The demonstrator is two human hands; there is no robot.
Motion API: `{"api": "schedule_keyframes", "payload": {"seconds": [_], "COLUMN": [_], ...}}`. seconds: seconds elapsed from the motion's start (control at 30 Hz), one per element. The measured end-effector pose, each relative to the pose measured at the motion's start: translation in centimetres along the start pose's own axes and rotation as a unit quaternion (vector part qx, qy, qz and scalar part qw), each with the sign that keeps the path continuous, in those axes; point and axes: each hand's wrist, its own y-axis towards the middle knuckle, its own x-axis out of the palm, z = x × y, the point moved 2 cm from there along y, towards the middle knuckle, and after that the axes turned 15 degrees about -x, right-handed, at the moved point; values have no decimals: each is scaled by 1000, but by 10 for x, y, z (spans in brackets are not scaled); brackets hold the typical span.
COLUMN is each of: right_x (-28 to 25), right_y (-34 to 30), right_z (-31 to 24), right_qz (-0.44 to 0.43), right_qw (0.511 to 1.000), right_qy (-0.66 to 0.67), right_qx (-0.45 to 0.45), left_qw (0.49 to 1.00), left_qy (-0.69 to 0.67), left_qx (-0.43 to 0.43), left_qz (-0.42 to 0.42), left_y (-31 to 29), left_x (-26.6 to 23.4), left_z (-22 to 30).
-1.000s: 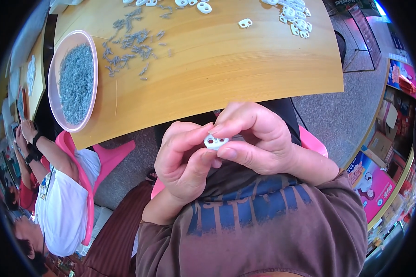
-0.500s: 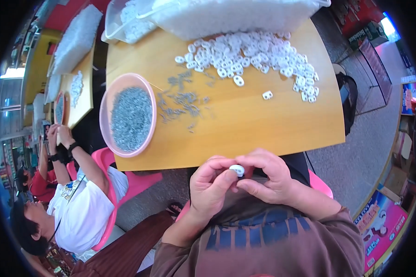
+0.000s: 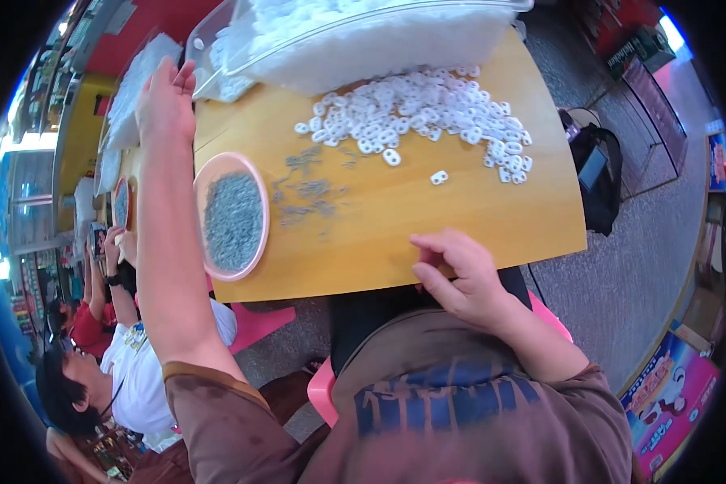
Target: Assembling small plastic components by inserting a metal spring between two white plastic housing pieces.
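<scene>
My left hand (image 3: 167,105) is stretched far out to the left, beside the small clear container (image 3: 206,77) at the table's far left corner. Its fingers are extended and grip nothing that I can see. A small white oval piece (image 3: 202,39) shows just past the fingertips, apart from them. Over the near table edge, my right hand (image 3: 464,274) has its thumb and forefinger apart, the other fingers curled under. Nothing shows between them. White oval plastic clips (image 3: 415,109) with holes lie heaped on the table, two of them (image 3: 439,177) (image 3: 391,156) nearer me.
A pink bowl (image 3: 254,270) of small grey metal nails stands at left, with loose nails (image 3: 310,189) beside it. A large clear bin (image 3: 379,48) of white pieces fills the far side. Another person (image 3: 137,379) sits at left. A black bag (image 3: 597,181) is at right.
My left hand has left my right hand and swung far out to the left. The white clip is no longer between my hands. My right thumb and forefinger have parted.
</scene>
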Motion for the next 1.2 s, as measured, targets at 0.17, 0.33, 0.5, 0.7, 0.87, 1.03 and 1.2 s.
{"api": "schedule_keyframes", "payload": {"seconds": [0.17,0.33,0.5,0.7,0.87,1.03,1.2], "right_x": [-3,-1,2,4,5,7,7], "right_y": [-3,-4,-6,-5,-4,-5,-5], "right_z": [7,10,12,10,11,11,10], "right_qz": [5,10,17,14,29,10,4], "right_qw": [1000,998,997,996,996,995,995], "right_qy": [10,6,-9,-30,-11,-42,-47], "right_qx": [1,-63,-75,-84,-84,-91,-89], "left_qw": [986,953,829,776,754,743,726], "left_qy": [113,173,471,554,565,563,555], "left_qx": [114,247,203,157,178,144,177], "left_qz": [-48,-14,-223,-259,-283,-332,-365], "left_y": [-85,-170,-201,-198,-195,-182,-182], "left_x": [23,19,59,77,80,86,84], "left_z": [-40,-54,-116,-153,-163,-161,-160]}}
